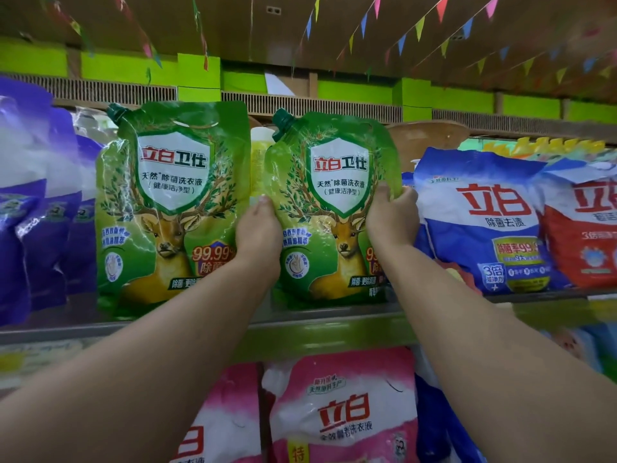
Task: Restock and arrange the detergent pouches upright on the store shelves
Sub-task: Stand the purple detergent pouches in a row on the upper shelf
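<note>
Gripping the right-hand green plastic detergent pouch with the deer print (335, 208) by its two side edges, the left hand (258, 233) and the right hand (390, 213) hold it upright, its base at the front of the grey metal shelf (334, 317). On each hand the thumb lies across the front film; the other fingers are hidden behind the pouch. It stands just beside a matching green deer-print pouch (172, 208) on its left and close to a blue and white detergent bag (484, 222) on its right.

The pouch looks soft and liquid-filled, so it is probably fairly heavy, saggy and a bit slick; holding it mid-height by both sides seems sound, while the dark green corner spout (283, 121) is a poorer handle.

Counted: two green pouches, at least three purple pouches (43, 228) at the left, one blue bag, one red and white bag (587, 228), two pink pouches (344, 409) on the shelf below.
</note>
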A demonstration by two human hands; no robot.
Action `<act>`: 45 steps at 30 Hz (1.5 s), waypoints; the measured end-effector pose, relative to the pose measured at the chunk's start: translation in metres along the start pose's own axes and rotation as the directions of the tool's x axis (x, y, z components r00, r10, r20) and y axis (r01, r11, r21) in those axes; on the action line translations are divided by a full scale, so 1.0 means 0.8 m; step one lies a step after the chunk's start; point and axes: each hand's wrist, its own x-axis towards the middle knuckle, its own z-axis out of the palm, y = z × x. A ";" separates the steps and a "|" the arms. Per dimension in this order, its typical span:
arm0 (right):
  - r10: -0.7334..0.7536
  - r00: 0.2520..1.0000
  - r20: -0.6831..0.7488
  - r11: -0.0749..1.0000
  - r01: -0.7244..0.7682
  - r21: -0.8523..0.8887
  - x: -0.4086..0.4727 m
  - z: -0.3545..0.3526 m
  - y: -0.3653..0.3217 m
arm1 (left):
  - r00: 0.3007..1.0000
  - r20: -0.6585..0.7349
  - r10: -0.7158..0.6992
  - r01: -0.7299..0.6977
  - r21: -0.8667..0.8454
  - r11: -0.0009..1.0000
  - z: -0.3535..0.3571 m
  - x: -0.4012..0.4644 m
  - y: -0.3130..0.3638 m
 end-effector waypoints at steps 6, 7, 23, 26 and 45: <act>-0.078 0.997 0.022 0.995 0.079 -0.059 -0.018 0.003 0.004 | 0.994 -0.006 0.106 -0.105 0.062 0.993 -0.005 -0.019 -0.002; -0.091 0.995 0.027 0.991 0.093 -0.092 -0.022 0.004 0.004 | 0.994 -0.002 0.106 -0.105 0.069 0.992 -0.006 -0.022 -0.002; -0.627 0.779 0.019 0.753 0.612 -0.243 -0.099 0.026 -0.025 | 0.977 0.045 0.208 -0.213 0.223 0.951 -0.047 -0.048 0.012; -0.654 0.751 0.087 0.729 0.657 -0.193 -0.125 0.041 -0.032 | 0.964 0.002 0.266 -0.257 0.257 0.931 -0.074 -0.044 0.014; -0.537 0.779 0.322 0.817 0.576 -0.030 -0.278 0.156 -0.103 | 0.901 -0.176 0.397 -0.194 0.653 0.732 -0.290 -0.033 0.052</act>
